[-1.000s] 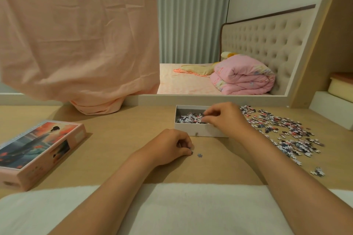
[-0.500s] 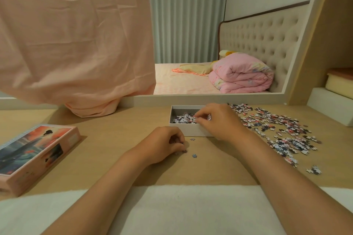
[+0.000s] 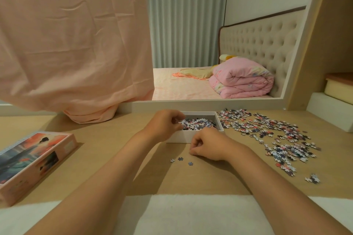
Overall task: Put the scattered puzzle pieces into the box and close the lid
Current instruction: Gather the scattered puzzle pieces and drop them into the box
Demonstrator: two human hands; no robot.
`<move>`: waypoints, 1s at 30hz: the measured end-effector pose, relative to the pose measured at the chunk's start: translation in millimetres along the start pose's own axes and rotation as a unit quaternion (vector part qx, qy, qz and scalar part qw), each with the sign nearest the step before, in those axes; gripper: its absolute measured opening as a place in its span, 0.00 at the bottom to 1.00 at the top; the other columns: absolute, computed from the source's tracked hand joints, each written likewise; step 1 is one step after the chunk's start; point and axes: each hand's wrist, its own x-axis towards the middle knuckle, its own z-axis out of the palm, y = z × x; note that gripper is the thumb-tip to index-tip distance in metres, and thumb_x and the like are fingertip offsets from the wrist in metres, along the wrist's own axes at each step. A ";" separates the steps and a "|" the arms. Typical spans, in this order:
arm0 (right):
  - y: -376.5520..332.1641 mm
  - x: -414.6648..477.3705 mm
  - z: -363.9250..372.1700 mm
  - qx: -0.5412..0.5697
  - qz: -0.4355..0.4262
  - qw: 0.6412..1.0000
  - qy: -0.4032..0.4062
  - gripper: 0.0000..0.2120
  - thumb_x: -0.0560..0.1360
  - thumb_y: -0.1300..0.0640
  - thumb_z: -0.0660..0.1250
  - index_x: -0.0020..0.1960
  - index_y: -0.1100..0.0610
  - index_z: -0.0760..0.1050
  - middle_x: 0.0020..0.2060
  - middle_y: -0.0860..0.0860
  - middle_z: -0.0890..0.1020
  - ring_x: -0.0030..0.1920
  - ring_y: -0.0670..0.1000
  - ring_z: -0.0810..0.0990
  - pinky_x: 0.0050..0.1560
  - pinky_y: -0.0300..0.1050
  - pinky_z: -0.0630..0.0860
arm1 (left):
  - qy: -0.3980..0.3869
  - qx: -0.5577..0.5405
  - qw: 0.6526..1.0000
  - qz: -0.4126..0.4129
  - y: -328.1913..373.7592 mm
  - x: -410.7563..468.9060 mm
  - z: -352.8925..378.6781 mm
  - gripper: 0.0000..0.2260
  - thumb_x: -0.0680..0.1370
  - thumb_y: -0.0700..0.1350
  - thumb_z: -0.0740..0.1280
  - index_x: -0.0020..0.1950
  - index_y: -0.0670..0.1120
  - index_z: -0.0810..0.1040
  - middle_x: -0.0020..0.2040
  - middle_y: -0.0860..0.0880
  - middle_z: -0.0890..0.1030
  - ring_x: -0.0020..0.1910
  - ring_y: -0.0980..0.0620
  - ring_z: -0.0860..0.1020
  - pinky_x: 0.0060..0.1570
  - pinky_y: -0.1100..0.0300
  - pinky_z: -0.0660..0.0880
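Lid (image 3: 36,160): picture side up on the tabletop (image 3: 114,149), 8 o'clock of the box and well apart, long axis 7 to 1 o'clock. Left hand (image 3: 164,126): fingers curled at the box's 9 o'clock edge, whether gripping anything cannot be told. Three loose pieces (image 3: 180,159): 6 o'clock of the box. Box (image 3: 179,138): white, open side up, partly filled, long axis 9 to 3 o'clock. Right hand (image 3: 208,147): curled, tips on the tabletop before the box; contents cannot be told. Scattered pieces (image 3: 277,135): 3 to 4 o'clock.
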 end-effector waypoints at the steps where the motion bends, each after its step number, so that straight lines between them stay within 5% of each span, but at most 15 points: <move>1: 0.9 0.1 0.2 0.011 0.003 1.000 -0.007 0.03 0.74 0.53 0.73 0.43 0.51 0.84 0.37 0.43 0.83 0.40 0.43 0.80 0.39 0.36 0.75 | 0.003 0.002 1.000 0.007 0.3 -1.5 0.1 0.13 0.74 0.43 0.74 0.59 0.47 0.82 0.49 0.51 0.83 0.46 0.53 0.79 0.49 0.63 0.74; 7: -3.5 -2.6 -0.4 0.033 -0.025 0.999 0.018 0.03 0.72 0.58 0.72 0.40 0.53 0.84 0.35 0.44 0.83 0.36 0.40 0.80 0.38 0.34 0.74 | 0.040 0.033 0.993 0.106 -0.5 -36.1 -10.0 0.06 0.74 0.42 0.72 0.49 0.52 0.82 0.42 0.57 0.78 0.40 0.59 0.75 0.42 0.69 0.70; 10: -8.3 -7.2 -7.3 0.150 -0.032 0.988 0.014 0.04 0.71 0.61 0.73 0.43 0.53 0.84 0.33 0.47 0.83 0.31 0.42 0.79 0.37 0.38 0.77 | -0.087 0.037 0.993 0.065 -4.7 -58.2 -20.6 0.05 0.73 0.50 0.73 0.47 0.55 0.82 0.39 0.58 0.80 0.38 0.59 0.76 0.40 0.64 0.73; 13: -12.6 -11.6 -12.7 0.121 -0.038 0.990 -0.068 0.07 0.73 0.58 0.74 0.48 0.48 0.86 0.36 0.44 0.85 0.33 0.41 0.80 0.39 0.36 0.77 | -0.170 0.051 0.983 0.046 -13.6 -70.7 -20.6 0.10 0.70 0.56 0.77 0.49 0.57 0.85 0.44 0.57 0.80 0.42 0.59 0.77 0.44 0.65 0.74; 20: -16.1 -13.6 -9.7 0.044 -0.011 0.993 -0.113 0.07 0.71 0.54 0.77 0.49 0.47 0.86 0.38 0.37 0.85 0.39 0.36 0.81 0.37 0.28 0.72 | -0.157 0.022 0.987 0.030 -11.0 -70.3 -14.4 0.04 0.72 0.49 0.76 0.42 0.54 0.82 0.40 0.58 0.82 0.39 0.60 0.76 0.39 0.70 0.70; 27: -16.1 -15.5 -13.2 0.048 0.002 0.989 -0.136 0.03 0.71 0.56 0.77 0.44 0.51 0.85 0.34 0.43 0.84 0.29 0.38 0.77 0.33 0.34 0.73 | -0.164 0.027 0.984 0.063 -2.3 -68.8 -3.2 0.10 0.75 0.47 0.73 0.56 0.54 0.84 0.41 0.58 0.80 0.39 0.61 0.75 0.41 0.72 0.69; 30: -14.5 -14.6 -14.6 0.122 -0.003 0.991 -0.055 0.03 0.70 0.59 0.77 0.40 0.53 0.84 0.33 0.48 0.84 0.28 0.42 0.78 0.31 0.37 0.74 | -0.159 0.028 0.985 0.067 -1.3 -66.5 -3.1 0.07 0.75 0.46 0.73 0.52 0.53 0.86 0.40 0.59 0.79 0.38 0.62 0.75 0.40 0.74 0.68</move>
